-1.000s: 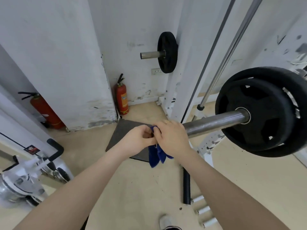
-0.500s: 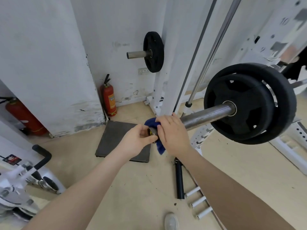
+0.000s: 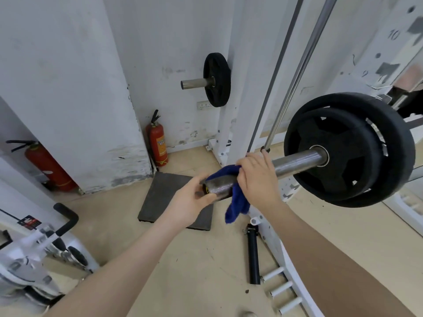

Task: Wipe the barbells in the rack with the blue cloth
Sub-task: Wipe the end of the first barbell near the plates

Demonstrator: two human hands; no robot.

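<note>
A steel barbell sleeve [image 3: 297, 163] runs from centre to right, loaded with two black weight plates [image 3: 348, 149]. The blue cloth [image 3: 235, 202] is draped over the sleeve near its free end, one end hanging below. My right hand [image 3: 257, 177] wraps the cloth around the bar. My left hand [image 3: 194, 197] cups the bare end of the sleeve with fingers and thumb curled round it. A second barbell end [image 3: 194, 83] with one black plate [image 3: 216, 79] sticks out higher on the white rack.
White rack uprights [image 3: 242, 88] and a slanted chrome guide rod [image 3: 297, 72] stand behind. Two red fire extinguishers [image 3: 159, 143] lean by the wall. A dark mat [image 3: 164, 195], a black tube [image 3: 254, 257] and white pegs [image 3: 281, 289] are on the floor; an exercise machine [image 3: 34, 255] sits lower left.
My right hand has slid with the cloth along the sleeve toward the plates, baring the bar's end. My left hand now cups that end. The view has shifted.
</note>
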